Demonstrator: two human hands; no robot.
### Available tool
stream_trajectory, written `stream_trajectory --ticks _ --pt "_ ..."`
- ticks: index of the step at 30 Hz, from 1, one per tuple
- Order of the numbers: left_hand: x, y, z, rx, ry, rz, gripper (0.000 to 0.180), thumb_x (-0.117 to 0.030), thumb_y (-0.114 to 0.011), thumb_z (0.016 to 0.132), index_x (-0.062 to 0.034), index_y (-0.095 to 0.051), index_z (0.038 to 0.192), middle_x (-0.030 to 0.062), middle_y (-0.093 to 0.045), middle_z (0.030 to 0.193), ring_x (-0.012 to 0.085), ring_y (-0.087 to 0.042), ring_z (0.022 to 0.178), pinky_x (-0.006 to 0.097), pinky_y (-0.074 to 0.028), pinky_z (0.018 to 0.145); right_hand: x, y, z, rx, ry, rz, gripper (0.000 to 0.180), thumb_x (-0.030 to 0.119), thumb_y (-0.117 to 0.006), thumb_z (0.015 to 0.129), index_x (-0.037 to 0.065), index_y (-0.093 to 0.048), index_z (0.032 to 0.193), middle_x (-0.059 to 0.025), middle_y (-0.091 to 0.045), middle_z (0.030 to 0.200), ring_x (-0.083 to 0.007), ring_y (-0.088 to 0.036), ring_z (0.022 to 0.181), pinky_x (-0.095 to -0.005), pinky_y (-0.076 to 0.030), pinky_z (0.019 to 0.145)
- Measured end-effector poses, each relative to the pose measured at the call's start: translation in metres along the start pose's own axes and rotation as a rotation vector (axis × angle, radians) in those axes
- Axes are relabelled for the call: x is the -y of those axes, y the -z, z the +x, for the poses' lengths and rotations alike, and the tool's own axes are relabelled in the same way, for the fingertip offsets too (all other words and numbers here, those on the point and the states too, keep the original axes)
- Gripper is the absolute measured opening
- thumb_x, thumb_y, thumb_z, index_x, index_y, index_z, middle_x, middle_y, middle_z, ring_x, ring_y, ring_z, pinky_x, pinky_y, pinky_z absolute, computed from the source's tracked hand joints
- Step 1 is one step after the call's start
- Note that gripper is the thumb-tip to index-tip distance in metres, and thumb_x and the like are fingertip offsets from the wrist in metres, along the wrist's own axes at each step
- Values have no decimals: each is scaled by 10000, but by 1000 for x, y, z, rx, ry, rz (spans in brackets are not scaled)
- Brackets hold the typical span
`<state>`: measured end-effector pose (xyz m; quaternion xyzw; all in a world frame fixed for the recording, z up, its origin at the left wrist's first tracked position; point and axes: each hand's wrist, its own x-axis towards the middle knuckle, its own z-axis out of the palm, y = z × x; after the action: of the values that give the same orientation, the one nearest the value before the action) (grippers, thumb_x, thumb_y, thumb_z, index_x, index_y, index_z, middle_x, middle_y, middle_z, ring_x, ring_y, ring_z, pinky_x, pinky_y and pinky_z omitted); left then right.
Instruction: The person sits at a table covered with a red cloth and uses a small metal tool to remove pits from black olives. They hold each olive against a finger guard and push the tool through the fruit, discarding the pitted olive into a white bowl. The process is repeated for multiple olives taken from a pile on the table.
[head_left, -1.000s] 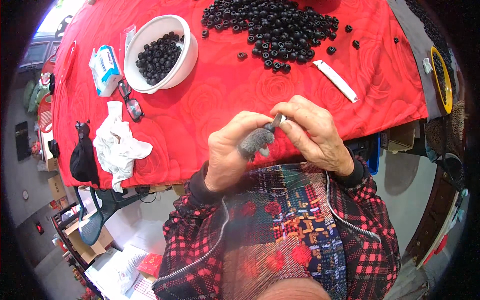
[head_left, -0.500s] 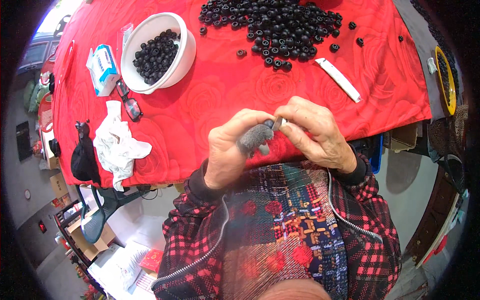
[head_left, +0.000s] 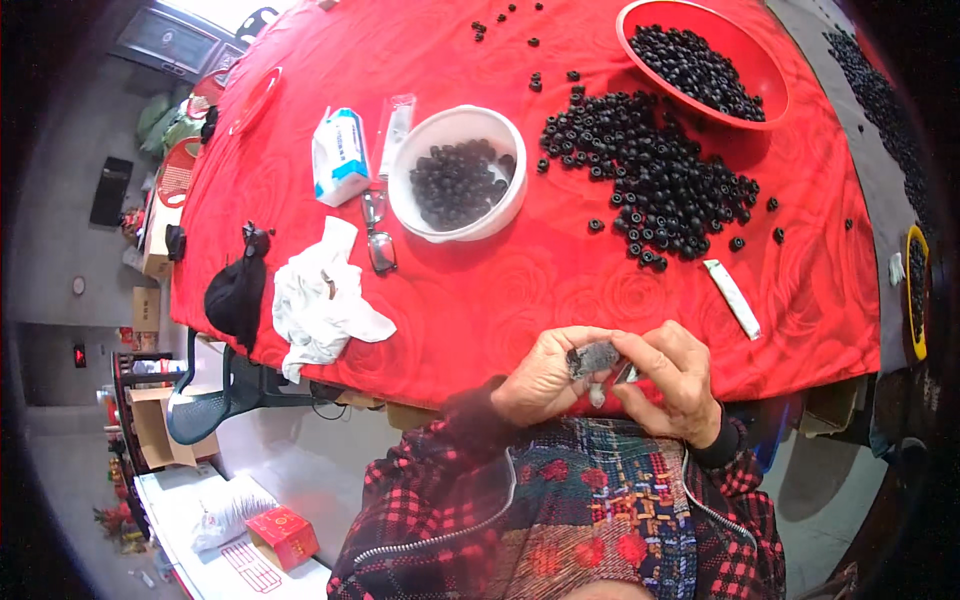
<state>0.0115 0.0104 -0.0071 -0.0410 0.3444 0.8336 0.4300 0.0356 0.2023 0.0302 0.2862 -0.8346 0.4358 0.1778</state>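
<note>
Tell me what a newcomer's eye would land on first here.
First, probably the sprawling heap of small black pieces on the bright red cloth, with a red bowl of more just behind it. Next, the white bowl, also holding black pieces, left of the heap. Then the left hand and right hand, close together by the cloth's near edge, with something grey and fuzzy at the left one's fingers.
</note>
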Motion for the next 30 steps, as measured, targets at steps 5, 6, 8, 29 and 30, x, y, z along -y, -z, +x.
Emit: stream_trajectory --ticks 5,6,8,29,30 --pt "-2 1 -6 17 -99 -42 246 -131 -591 920 4 -606 1125 94 -655 963 159 -639 834 279 -541 608 -1 -5 -2 -5 -49 183 574 43 -719 620 -21 -585 1174 -100 -566 797 -248 -560 659 -348 -448 574" --pt "-3 -3 -8 19 -102 -55 252 -119 -598 916 11 -607 1132 110 -659 964 165 -644 823 288 -549 586 1 -3 -5 -2 -76 218 579 30 -712 627 -24 -576 1187 -103 -565 802 -249 -559 662 -346 -448 577" --pt "-9 -6 -11 -25 -180 79 248 -130 -586 916 6 -613 1122 106 -661 961 169 -648 820 285 -539 575 4 -1 -2 20 -119 261 561 16 -701 642 -23 -571 1186 -107 -556 802 -251 -556 667 -344 -448 583" --pt "-89 9 76 -371 -948 1841 197 -116 -703 789 -23 -665 959 140 -641 859 267 -633 766 348 -490 658 -25 -4 -34 -60 -385 206 263 93 -663 797 1 -597 1035 -83 -523 762 -178 -541 657 -293 -427 577" --pt "-84 16 89 -358 -909 1845 196 -135 -703 793 -22 -662 947 142 -644 845 269 -636 761 354 -490 657 -25 -2 -34 -60 -393 202 264 94 -664 796 3 -597 1035 -83 -523 761 -179 -540 656 -294 -425 577"
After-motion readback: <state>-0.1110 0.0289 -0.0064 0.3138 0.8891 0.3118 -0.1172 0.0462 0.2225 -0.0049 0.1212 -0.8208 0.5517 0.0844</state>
